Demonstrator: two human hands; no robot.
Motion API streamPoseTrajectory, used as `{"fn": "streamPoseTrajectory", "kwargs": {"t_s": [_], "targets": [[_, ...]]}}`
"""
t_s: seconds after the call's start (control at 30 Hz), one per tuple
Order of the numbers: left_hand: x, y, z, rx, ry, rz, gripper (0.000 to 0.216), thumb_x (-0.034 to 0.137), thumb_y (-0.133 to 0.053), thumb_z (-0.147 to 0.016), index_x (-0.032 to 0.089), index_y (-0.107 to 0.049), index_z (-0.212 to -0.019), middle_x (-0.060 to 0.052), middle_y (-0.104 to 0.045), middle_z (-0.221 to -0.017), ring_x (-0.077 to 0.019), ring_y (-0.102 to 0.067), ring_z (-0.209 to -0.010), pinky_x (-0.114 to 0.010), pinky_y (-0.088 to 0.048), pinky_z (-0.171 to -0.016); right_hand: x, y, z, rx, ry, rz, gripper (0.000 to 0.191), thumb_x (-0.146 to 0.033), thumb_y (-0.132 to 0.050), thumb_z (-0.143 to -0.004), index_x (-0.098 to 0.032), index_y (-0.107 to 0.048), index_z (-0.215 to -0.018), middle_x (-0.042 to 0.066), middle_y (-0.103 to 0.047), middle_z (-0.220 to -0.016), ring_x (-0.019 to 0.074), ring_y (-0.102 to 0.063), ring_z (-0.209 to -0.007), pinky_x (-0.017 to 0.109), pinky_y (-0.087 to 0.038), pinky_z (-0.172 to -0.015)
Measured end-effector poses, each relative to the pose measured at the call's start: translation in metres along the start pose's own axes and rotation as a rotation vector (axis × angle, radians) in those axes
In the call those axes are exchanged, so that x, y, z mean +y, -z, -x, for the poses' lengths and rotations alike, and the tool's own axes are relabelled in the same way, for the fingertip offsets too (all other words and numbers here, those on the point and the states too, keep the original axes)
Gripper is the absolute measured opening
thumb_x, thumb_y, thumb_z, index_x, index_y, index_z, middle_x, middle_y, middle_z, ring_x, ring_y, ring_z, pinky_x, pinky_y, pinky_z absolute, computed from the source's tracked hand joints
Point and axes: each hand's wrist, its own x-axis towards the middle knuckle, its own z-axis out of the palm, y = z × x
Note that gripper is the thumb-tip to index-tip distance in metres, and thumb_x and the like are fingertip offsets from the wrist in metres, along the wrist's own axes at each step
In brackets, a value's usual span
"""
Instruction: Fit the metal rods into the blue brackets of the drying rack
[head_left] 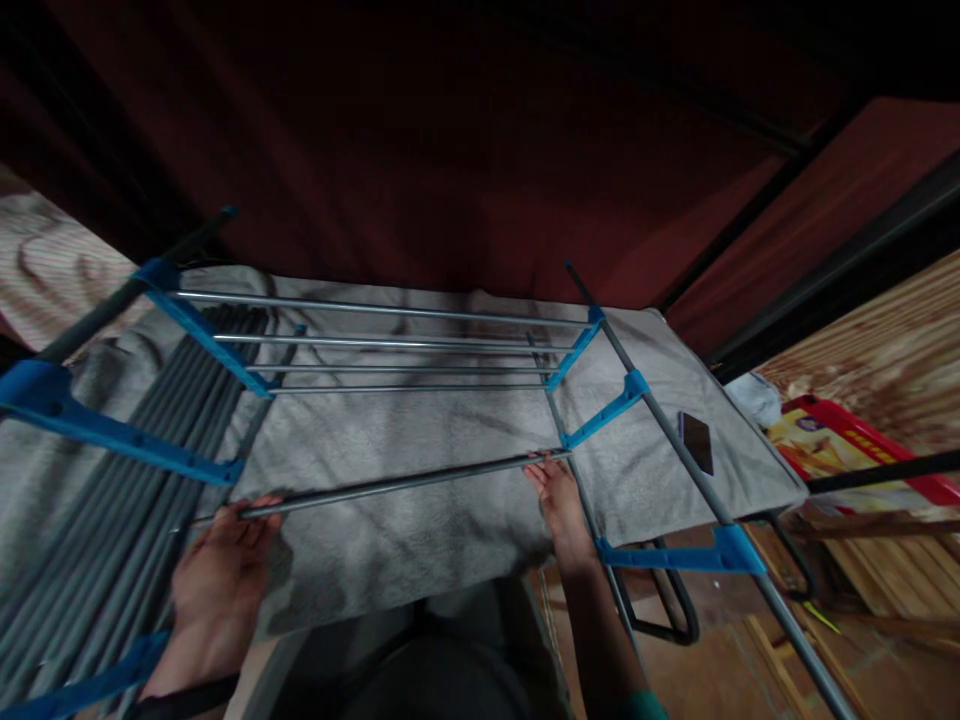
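A grey metal tube (390,485) lies across my front, gripped near both ends. My left hand (229,560) is closed round its left end, just below a blue plastic bracket (150,450). The fingers of my right hand (553,485) are closed on its right end, which meets or nearly meets the lower end of another blue bracket (604,415). Behind it, several thinner silver rods (390,310) span the left and right sides of a rack frame. The frame's uprights are grey tubes (679,440) joined by blue brackets.
Many loose grey tubes (150,500) lie in a bundle at the left. Everything rests on a grey cloth-covered table (420,560). A phone (696,442) lies at the right, near a red and yellow package (847,450). Dark red curtain (450,200) hangs behind.
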Motion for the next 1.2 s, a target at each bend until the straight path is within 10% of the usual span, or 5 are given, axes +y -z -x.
{"fn": "streamPoseTrajectory", "kwargs": {"t_s": [0.2, 0.5, 0.87, 1.2], "targets": [[0.002, -0.016, 0.015, 0.024, 0.067, 0.090, 0.013, 0.013, -0.078, -0.081, 0.017, -0.066, -0.076, -0.001, -0.073, -0.075, -0.0120, -0.069, -0.070, -0.020, -0.059, -0.068, 0.006, 0.023, -0.001, -0.027, 0.062, -0.024, 0.018, -0.036, -0.081, -0.079, -0.026, -0.071, -0.089, -0.002, -0.078, -0.089, 0.0167, -0.078, -0.085, 0.033, -0.067, -0.085], [-0.016, -0.018, 0.014, -0.049, -0.082, 0.008, 0.062, 0.033, -0.098, -0.052, 0.022, -0.058, -0.098, 0.008, -0.059, -0.066, -0.0125, -0.064, -0.063, -0.023, -0.053, -0.064, 0.013, 0.054, -0.008, 0.028, 0.109, -0.093, 0.011, -0.035, -0.075, -0.084, -0.026, -0.070, -0.086, -0.004, -0.077, -0.083, 0.0152, -0.075, -0.076, 0.039, -0.064, -0.093], [-0.035, -0.005, 0.000, -0.102, -0.348, -0.341, 0.064, 0.048, -0.070, -0.086, 0.020, -0.053, -0.141, 0.000, -0.060, -0.088, -0.0193, -0.068, -0.077, -0.034, -0.060, -0.070, 0.015, 0.055, -0.009, 0.069, 0.112, -0.081, 0.007, -0.030, -0.075, -0.082, -0.025, -0.069, -0.084, -0.003, -0.076, -0.086, 0.0159, -0.075, -0.078, 0.036, -0.066, -0.084], [-0.014, -0.005, 0.019, -0.198, -0.576, -1.344, 0.045, 0.022, -0.041, -0.106, 0.017, -0.066, -0.143, -0.019, -0.072, -0.131, -0.0307, -0.073, -0.112, -0.044, -0.058, -0.098, 0.012, 0.056, -0.008, 0.039, 0.117, -0.046, 0.003, -0.028, -0.071, -0.082, -0.026, -0.069, -0.081, -0.001, -0.075, -0.086, 0.0197, -0.075, -0.080, 0.043, -0.067, -0.087]]}}
